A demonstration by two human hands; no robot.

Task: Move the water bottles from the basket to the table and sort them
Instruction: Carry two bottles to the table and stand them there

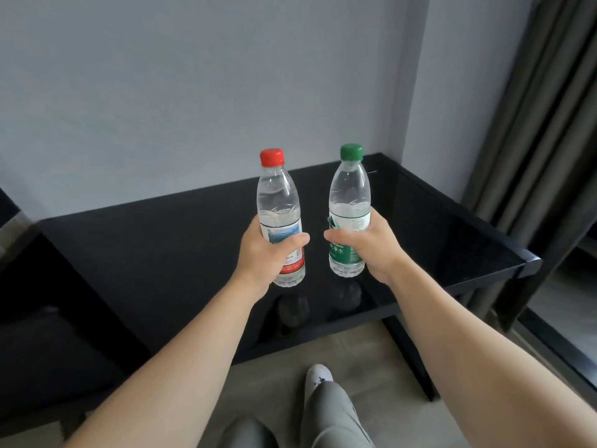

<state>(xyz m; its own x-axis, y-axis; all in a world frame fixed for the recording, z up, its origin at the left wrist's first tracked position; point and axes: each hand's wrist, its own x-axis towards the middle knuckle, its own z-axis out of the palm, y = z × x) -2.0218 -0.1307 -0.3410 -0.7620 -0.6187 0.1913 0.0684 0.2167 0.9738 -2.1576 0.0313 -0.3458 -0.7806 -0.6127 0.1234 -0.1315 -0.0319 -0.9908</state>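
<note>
My left hand [265, 253] is closed around a clear water bottle with a red cap and red label [277, 202]. My right hand [371, 250] grips a clear water bottle with a green cap and green label [349, 192]. Both bottles are upright, side by side and a little apart, held just above the glossy black table [155, 253], which mirrors their bases. No basket is in view.
The black table stands against a grey wall [193, 76], its right corner near dark curtains [536, 124]. A dark piece of furniture [48, 318] sits at the left. My leg and white shoe [318, 376] are on the beige floor below the table's front edge.
</note>
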